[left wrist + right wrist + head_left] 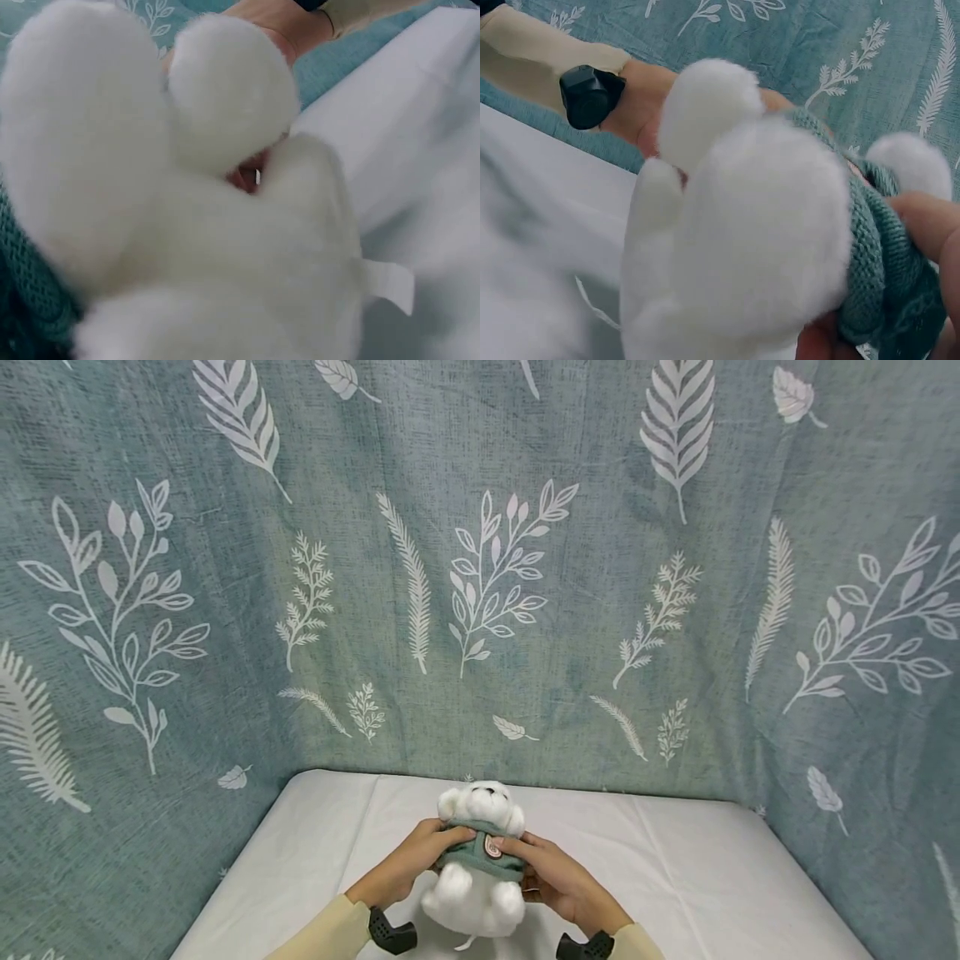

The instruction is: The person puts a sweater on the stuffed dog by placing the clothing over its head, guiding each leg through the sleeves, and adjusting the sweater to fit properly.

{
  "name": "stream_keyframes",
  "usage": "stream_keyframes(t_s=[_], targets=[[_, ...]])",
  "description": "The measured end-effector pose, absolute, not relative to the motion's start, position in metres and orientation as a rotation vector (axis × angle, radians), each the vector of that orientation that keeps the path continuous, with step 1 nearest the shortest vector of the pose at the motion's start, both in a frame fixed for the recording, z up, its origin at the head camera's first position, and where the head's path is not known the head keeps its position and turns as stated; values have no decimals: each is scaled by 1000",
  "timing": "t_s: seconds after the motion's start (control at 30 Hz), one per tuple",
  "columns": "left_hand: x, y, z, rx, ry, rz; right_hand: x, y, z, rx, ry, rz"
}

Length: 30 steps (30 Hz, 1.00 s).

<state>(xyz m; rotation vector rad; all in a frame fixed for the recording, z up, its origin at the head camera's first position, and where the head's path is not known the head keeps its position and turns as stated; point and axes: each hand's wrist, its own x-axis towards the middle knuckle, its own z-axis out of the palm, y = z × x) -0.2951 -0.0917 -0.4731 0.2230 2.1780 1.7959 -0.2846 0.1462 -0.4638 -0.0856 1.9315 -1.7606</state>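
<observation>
Two-handed hold: left hand (412,860) and right hand (557,877) grip the green sweater (467,853) sides — white plush bear (468,910) midway between, over white table (697,877), long axis running away, neither hand nearer.

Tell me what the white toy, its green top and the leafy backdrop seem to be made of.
White toy: probably synthetic plush, matte and fluffy, with fuzzy edges.
Green top: knitted yarn, perhaps acrylic or wool, matte, with looped stitches visible up close.
Leafy backdrop: apparently printed fabric, matte, with a woven-looking texture and soft creases.
</observation>
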Motion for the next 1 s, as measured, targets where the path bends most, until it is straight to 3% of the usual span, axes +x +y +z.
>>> stream_keyframes(t_s=[0.63, 1.0], targets=[[-297, -84, -497, 9, 1959, 1880, -289, 142, -486, 109, 1898, -1718], [-303, -86, -510, 15, 1865, 1914, -295, 139, -497, 159, 1878, -1720]])
